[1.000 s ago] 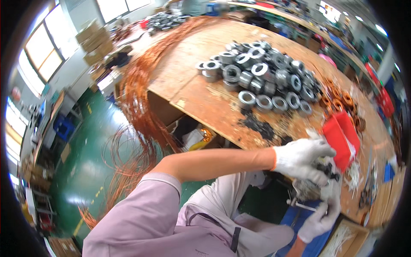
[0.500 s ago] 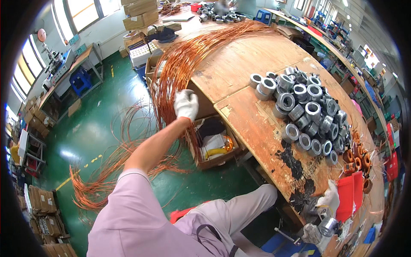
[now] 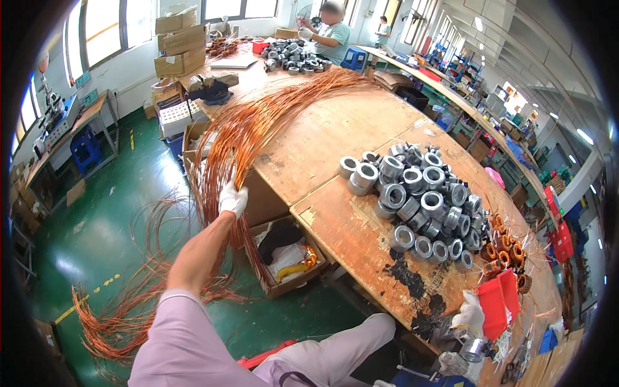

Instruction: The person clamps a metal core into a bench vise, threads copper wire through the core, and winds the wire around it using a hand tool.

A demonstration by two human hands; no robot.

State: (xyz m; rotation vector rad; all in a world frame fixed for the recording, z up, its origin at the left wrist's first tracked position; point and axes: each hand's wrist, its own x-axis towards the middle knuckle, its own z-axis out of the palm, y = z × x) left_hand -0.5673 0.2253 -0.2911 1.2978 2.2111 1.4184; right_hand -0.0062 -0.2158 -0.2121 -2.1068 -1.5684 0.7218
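My left hand (image 3: 233, 198), in a white glove, is closed around some strands at the edge of a long bundle of copper wires (image 3: 248, 129). The bundle curves over the tabletop and hangs down past the table's corner. Looser copper strands (image 3: 122, 322) trail across the floor left of my forearm. Right of the hand, under the table's edge, stands an open carton (image 3: 298, 284) holding dark cloth and a yellow item. My right hand does not show; a small white patch at the lower edge is too little to make out.
Grey metal rings (image 3: 432, 200) lie heaped on the worn wooden table (image 3: 322, 174). Beside them are copper-wound coils (image 3: 506, 248), a red bin (image 3: 496, 303) and a white glove (image 3: 469, 313). A person (image 3: 332, 35) works at the far end. Stacked cartons (image 3: 180, 45) stand at the far left.
The view has tilted up and turned right, bringing the person at the far end into sight. My left hand stays on the wires, slightly farther left of the table's corner.
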